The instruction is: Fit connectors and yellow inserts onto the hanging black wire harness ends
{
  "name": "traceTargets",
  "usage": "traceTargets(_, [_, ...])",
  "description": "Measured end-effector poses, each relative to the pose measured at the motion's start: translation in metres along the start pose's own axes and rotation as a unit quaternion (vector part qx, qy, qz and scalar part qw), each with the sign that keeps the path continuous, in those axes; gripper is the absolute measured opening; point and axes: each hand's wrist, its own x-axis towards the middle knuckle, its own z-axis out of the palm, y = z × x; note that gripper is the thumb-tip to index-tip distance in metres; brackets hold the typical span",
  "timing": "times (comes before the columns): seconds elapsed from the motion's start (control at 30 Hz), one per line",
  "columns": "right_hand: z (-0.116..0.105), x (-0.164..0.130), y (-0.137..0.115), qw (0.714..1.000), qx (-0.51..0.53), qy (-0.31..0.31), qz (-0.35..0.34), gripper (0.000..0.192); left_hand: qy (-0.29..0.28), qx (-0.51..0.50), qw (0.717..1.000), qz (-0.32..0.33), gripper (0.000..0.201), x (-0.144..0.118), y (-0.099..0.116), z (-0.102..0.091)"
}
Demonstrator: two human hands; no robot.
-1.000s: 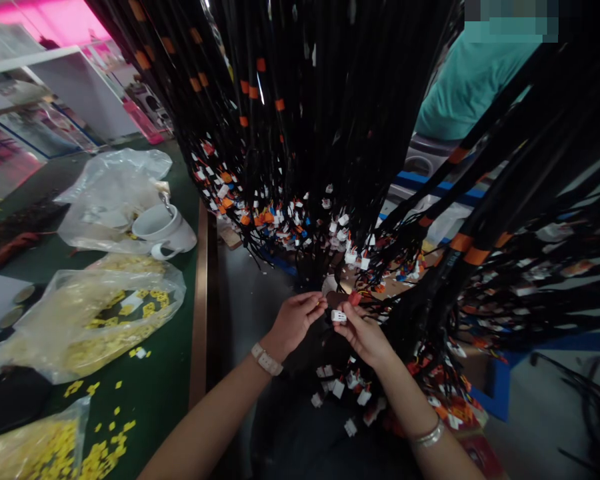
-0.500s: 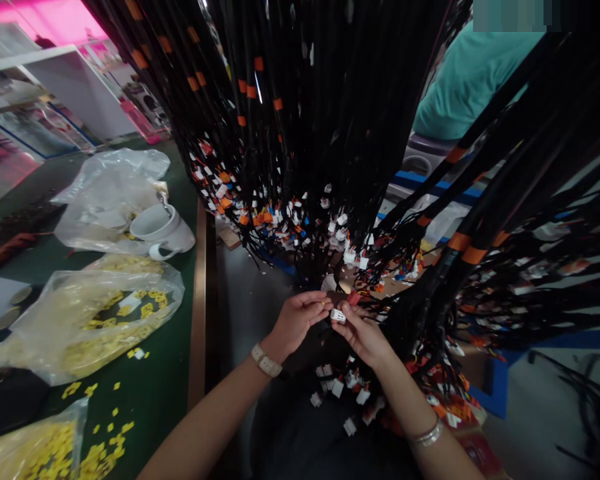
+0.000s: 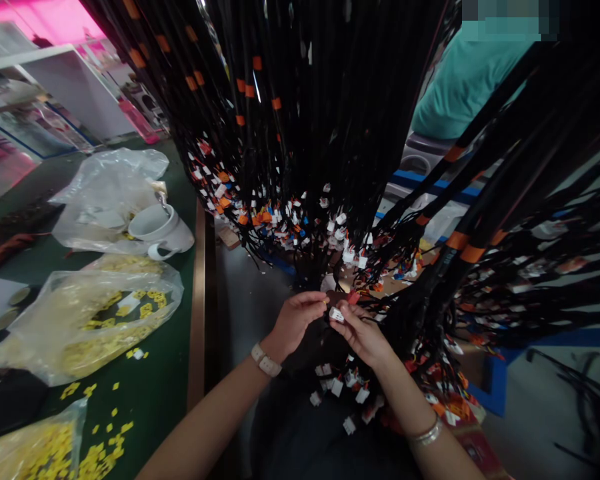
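L hand [image 3: 293, 323]: centre, just below mid-frame; thumb + fingers pinching a tiny yellow bit [image 3: 325, 301].
R hand [image 3: 364, 337]: right beside it; pinching a white plug [image 3: 336, 314].
Change: vs ½ s ago, L fingertips slightly farther from plug; plug tipped a little, slots harder to see.
Meaning: bit & plug look apart, so prob. not joined yet.
Red plug [image 3: 353, 297]: just above R fingers; can't tell if touching.
Yellow bit: mostly behind fingertips; shape n/a.
Cables [image 3: 320, 133]: top centre, tops cut off; too dark to tell apart.
Loose white plugs [image 3: 337, 387]: lower centre, wires lost in shadow.
Co-worker [image 3: 460, 93]: upper right, teal top only, partly behind cables.
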Motion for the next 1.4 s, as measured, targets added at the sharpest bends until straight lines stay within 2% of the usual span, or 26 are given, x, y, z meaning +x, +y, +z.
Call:
traceTargets(0.43, [-0.001,-0.004,-0.002,0.999,0.008,-0.047,-0.010,0.028,0.017,0.041,0.999,0.009,0.027,-0.006,0.004,0.007])
traceTargets(0.87, [-0.001,-0.005,-0.002,0.998,0.010,-0.062,-0.030,0.025,-0.037,0.093,0.991,0.087,0.024,-0.005,0.002,0.002])
traceTargets(1.0, [0.000,-0.006,-0.003,0.997,0.013,-0.068,-0.037,0.026,-0.064,0.093,0.990,0.086,0.026,-0.009,-0.002,0.006])
traceTargets(1.4, [0.000,-0.006,-0.003,0.996,0.005,-0.078,-0.044,0.024,-0.023,0.130,0.986,0.102,0.027,-0.014,-0.005,0.012])
